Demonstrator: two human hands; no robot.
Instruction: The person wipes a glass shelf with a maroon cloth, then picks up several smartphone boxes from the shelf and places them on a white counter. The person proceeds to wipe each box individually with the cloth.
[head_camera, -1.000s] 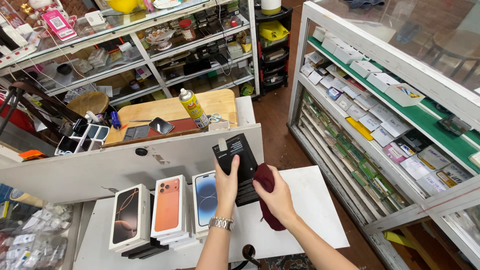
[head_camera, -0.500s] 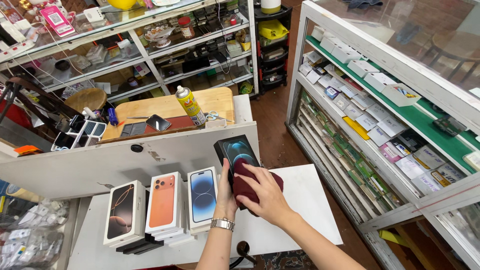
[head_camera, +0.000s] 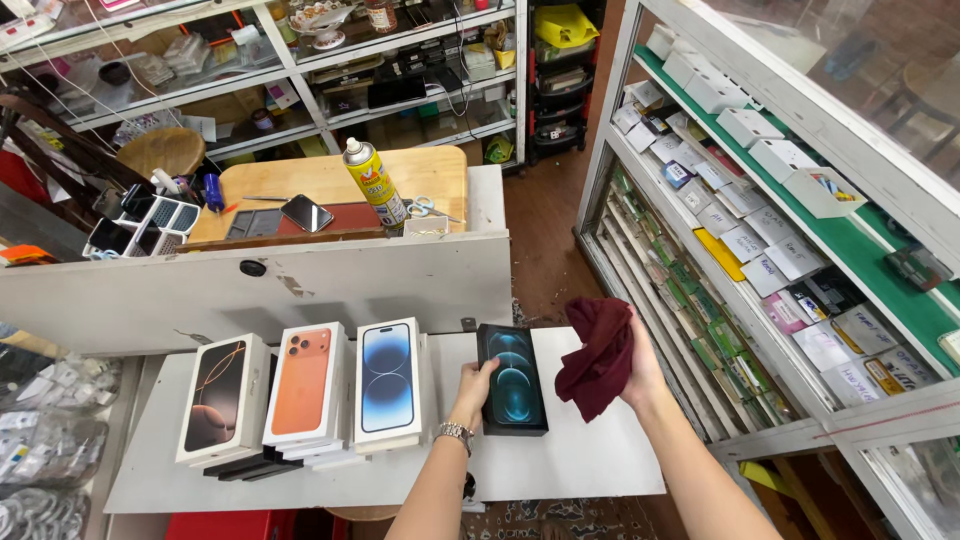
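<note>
Partly hidden, left hand (head_camera: 473, 385) gripping dark phone box (head_camera: 512, 377); right hand (head_camera: 640, 365) clenching maroon cloth (head_camera: 597, 357).

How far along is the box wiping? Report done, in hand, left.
Done, apparently: three phone boxes stand in a row on the white table. In hand: left hand sets the dark box beside them; right hand holds the maroon cloth. Left: no further boxes show.

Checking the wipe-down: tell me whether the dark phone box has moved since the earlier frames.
Yes. The dark phone box, earlier raised against the white partition, is now lower on the white table, beside the blue-fronted phone box, held by the left hand.
</note>
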